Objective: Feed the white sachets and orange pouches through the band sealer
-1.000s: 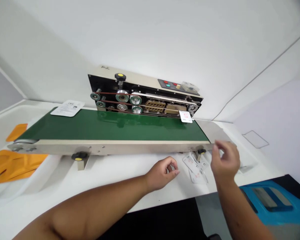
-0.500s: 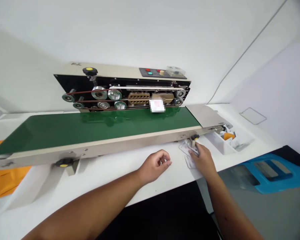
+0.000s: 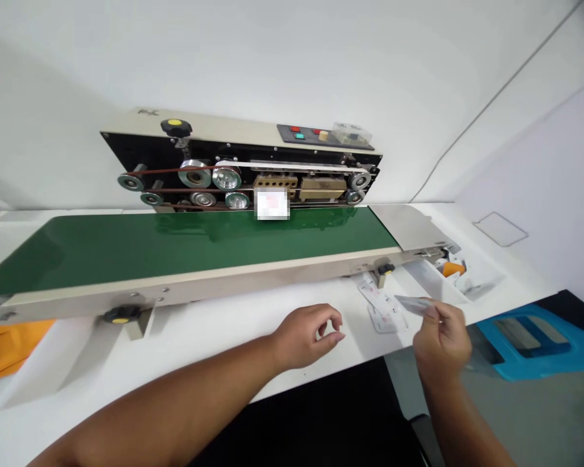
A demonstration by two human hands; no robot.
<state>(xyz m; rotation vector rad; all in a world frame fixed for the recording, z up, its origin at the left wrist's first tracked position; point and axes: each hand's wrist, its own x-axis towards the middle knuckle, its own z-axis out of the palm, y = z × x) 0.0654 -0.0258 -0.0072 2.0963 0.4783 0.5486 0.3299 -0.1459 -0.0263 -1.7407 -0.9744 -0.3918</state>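
My right hand pinches a small flat packet between thumb and fingers, lifted off the white table at the right. Just left of it, several printed packets lie loosely overlapped under the conveyor's front edge. My left hand hovers over the table with its fingers curled and thumb and fingertips apart; nothing shows in it. Another packet, its print blurred, stands at the rollers of the band sealing machine, above the green conveyor belt.
A white bin with packets and an orange piece stands at the right end. Another white bin with orange bags is at the left. Black-and-yellow knobs stick out below the conveyor. A blue-lidded container stands beyond the table edge.
My right hand has lifted a packet off the pile and drawn it back to the right. In the machine, the blurred packet has travelled left. My left hand stays nearly still, slightly more open.
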